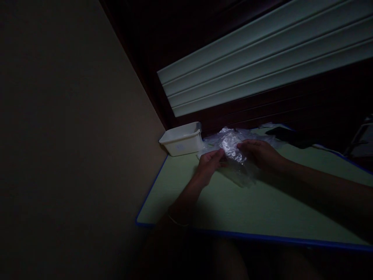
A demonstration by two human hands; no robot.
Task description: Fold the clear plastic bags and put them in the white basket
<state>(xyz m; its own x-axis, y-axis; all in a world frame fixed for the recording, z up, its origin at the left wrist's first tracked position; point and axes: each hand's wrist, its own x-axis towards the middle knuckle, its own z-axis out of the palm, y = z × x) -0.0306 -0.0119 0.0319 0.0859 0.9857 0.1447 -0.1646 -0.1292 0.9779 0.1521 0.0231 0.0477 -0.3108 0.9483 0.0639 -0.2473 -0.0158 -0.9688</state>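
Observation:
A clear, crinkled plastic bag (233, 147) is stretched between my two hands above the table. My left hand (208, 165) pinches its left edge between thumb and fingers. On the other side, my right hand (260, 153) grips the bag with its thumb on the near face. The lower part of the bag hangs loose and looks see-through. Whether anything lies inside it I cannot tell in the dim light. More clear plastic bags (211, 142) lie in a heap just behind my hands.
A white plastic bin (183, 143) stands at the table's back left corner, against the wall (87, 136). The pale green table (180, 198) has a blue edge. A dark flat object (290, 137) lies at the back right. Behind rises a dark wooden panel with pale slats (262, 58).

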